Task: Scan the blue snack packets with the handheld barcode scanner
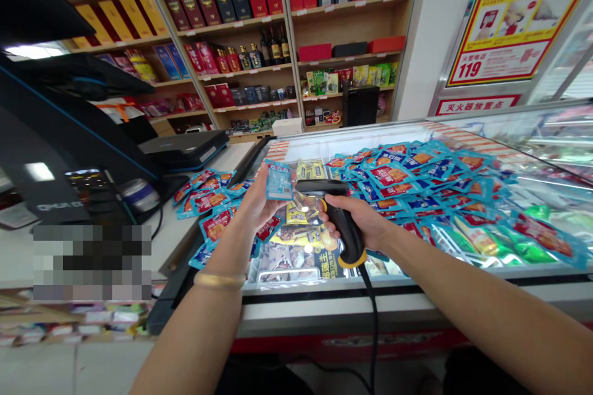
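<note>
I report the left hand (pixel 265 207) clamped on a flat blue plastic packet (pixel 278 181), just left of the black-and-yellow plastic scanner (pixel 348 234) the right hand (pixel 357 217) grips. Work appears midway: smaller blue-and-red packet heap (pixel 210 199) left, larger heap (pixel 393 174) right; which is finished, I cannot tell.

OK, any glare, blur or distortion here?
Head view: white glare spots on the glass top beside the scanner; shelf uprights slant, like wide-lens distortion; fine print on the packet too soft to read; a pixelated patch, lower left.
</note>
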`<state>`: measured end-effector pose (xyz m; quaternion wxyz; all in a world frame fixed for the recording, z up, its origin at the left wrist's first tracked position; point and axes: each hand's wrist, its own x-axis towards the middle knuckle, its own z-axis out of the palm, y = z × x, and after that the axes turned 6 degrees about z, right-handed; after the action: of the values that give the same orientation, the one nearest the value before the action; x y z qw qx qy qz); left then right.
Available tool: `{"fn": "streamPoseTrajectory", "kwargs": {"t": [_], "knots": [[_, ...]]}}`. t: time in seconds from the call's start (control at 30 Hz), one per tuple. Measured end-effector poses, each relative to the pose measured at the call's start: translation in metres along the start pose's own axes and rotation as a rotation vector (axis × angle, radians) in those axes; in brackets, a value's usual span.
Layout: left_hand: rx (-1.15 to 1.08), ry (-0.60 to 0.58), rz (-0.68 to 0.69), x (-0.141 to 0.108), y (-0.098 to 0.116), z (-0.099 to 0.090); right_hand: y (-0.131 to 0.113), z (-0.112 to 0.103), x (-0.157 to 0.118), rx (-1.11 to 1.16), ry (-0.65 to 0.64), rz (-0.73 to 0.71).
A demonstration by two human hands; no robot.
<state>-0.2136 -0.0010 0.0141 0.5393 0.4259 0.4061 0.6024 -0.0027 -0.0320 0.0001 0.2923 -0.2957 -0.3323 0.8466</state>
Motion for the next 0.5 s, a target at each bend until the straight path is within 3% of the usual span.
{"fn": "streamPoseTrajectory", "kwargs": {"t": [0.37, 0.5], "knots": [[0.097, 0.029, 0.047, 0.003, -0.005, 0.003, -0.003, -0.001, 0.0, 0.0, -0.055, -0.056], [0.318, -0.003, 0.196, 0.016, -0.013, 0.021, -0.022, -0.009, -0.018, 0.049, -0.037, -0.159]]}}
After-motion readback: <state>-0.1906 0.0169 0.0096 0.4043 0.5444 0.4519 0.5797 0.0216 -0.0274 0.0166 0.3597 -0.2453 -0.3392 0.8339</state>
